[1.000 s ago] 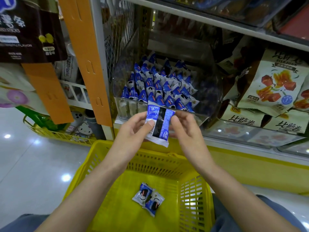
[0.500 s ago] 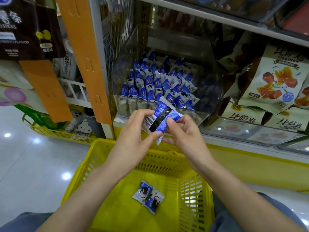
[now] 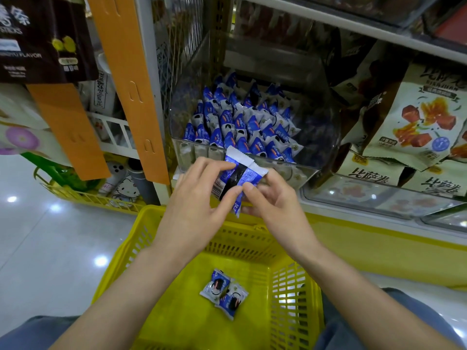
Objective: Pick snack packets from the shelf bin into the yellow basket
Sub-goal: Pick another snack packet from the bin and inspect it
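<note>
Already lying in the yellow slatted plastic basket (image 3: 118,258), lower centre: two small blue-and-white foil snack packets (image 3: 223,293). Pinching a third packet (image 3: 246,176) between left hand (image 3: 194,210) and right hand (image 3: 275,205) at frame centre, not yet dropped. Many more left in the clear plastic shelf bin (image 3: 303,173) above.

My left hand (image 3: 199,208) and right hand (image 3: 274,208) pinch one blue-and-white snack packet (image 3: 240,176) between them, tilted, just in front of the clear shelf bin (image 3: 322,147) filled with matching packets (image 3: 242,125). Nearer, below my wrists: the yellow basket (image 3: 118,263), with two packets (image 3: 223,294) lying touching on its floor. Right: large snack bags (image 3: 417,122).
</note>
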### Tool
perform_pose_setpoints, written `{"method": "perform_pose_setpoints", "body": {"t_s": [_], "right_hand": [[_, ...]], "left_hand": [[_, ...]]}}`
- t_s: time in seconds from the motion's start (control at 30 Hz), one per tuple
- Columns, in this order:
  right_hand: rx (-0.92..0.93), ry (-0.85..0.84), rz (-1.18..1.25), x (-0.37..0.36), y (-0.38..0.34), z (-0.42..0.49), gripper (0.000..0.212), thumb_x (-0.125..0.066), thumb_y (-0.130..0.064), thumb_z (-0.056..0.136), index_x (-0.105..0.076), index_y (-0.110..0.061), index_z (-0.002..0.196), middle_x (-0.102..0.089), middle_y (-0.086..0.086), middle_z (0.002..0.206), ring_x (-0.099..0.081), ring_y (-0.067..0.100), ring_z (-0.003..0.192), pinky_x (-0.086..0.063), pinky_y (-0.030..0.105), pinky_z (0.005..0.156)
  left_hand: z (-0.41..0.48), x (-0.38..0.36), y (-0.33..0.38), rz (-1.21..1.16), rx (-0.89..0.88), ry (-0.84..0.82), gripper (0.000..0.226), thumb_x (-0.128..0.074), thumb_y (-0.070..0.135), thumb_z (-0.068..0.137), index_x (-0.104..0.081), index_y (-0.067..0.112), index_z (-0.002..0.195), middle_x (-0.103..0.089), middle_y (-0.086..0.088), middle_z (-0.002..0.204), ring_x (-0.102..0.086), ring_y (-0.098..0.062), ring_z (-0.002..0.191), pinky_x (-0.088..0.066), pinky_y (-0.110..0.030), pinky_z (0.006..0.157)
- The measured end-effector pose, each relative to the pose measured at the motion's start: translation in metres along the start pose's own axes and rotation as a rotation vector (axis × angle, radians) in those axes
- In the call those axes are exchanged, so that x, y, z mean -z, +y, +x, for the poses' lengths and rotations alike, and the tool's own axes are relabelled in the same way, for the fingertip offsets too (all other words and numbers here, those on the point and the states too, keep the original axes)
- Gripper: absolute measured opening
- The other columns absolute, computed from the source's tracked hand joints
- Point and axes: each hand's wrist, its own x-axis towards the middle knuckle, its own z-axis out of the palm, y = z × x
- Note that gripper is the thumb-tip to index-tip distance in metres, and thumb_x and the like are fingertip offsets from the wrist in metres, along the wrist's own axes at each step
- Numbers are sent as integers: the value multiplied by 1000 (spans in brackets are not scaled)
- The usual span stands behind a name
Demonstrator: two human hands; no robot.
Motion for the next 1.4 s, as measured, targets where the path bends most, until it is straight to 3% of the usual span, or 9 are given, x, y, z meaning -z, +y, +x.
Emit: {"method": "perform_pose_setpoints", "body": {"t_s": [0.1, 0.3, 0.5, 0.7, 0.8, 0.93, 1.1, 1.23, 1.4], "right_hand": [[50, -2, -69, 2, 3, 0, 15, -51, -8, 92, -54, -16, 105, -69, -3, 95, -67, 13, 91, -57, 38, 78], [65, 40, -142, 2, 7, -2, 3, -53, -21, 91, -56, -19, 91, -67, -9, 82, -66, 9, 79, -58, 34, 70], [119, 70, -414, -6, 11, -7, 7, -58, -28, 89, -53, -25, 85, -66, -7, 83, -66, 8, 76, -55, 43, 68], [266, 75, -630, -4, 12, -9, 17, -53, -32, 91, -50, -16, 88, -56, -9, 66, -54, 8, 61, -45, 28, 52], [225, 83, -614, -3, 12, -7, 14, -54, -32, 91, -54, -18, 92, -64, -10, 74, -61, 5, 68, -51, 30, 60], [98, 41, -405, -7, 12, -4, 8, -57, -29, 90, -54, -26, 97, -67, -13, 94, -66, 3, 86, -57, 38, 73], [32, -49, -306, -12, 15, -5, 22, -60, -20, 88, -52, -24, 109, -65, -10, 105, -64, 5, 96, -54, 30, 85], [64, -43, -322, -9, 13, -3, 25, -61, -16, 88, -52, -23, 110, -64, -14, 104, -61, 0, 98, -51, 18, 83], [94, 38, -299, -6, 12, 0, 22, -60, -14, 88, -53, -25, 106, -63, -15, 100, -60, -3, 95, -50, 15, 78]], "left_hand": [[0, 0, -3, -59, -2, -28, 28, -61, 30, 85, -56, 19, 110, -51, 10, 98, -49, 0, 87, -43, -15, 75], [0, -2, -7, -66, -10, -118, 18, -56, 20, 90, -55, 19, 108, -54, 12, 98, -53, -1, 88, -44, -22, 77], [-6, -6, -5, 93, 18, -86, 13, -48, 14, 92, -50, 15, 105, -60, 1, 91, -58, -18, 73, -46, -35, 60], [-3, -2, -2, 168, -87, -43, 11, -51, 14, 93, -54, 4, 92, -57, -6, 73, -56, -25, 57, -48, -42, 47], [-4, -6, -3, 108, -2, -31, 15, -44, 20, 94, -50, 7, 89, -51, -2, 69, -47, -23, 57, -41, -41, 49], [-4, -10, -7, 67, 44, 0, 17, -42, 24, 93, -49, 10, 87, -51, -1, 67, -47, -20, 58, -41, -41, 50], [-3, -9, -12, 102, 25, 44, 24, -46, 25, 94, -52, 6, 80, -50, -1, 58, -45, -20, 49, -39, -41, 45], [0, -10, -15, 50, 86, 80, 22, -45, 27, 93, -51, 14, 76, -49, 8, 56, -49, -11, 52, -39, -28, 49], [-4, -16, -12, 33, 146, 14, 20, -51, 26, 88, -54, 23, 108, -66, 8, 87, -62, -10, 69, -53, -33, 62]]}}
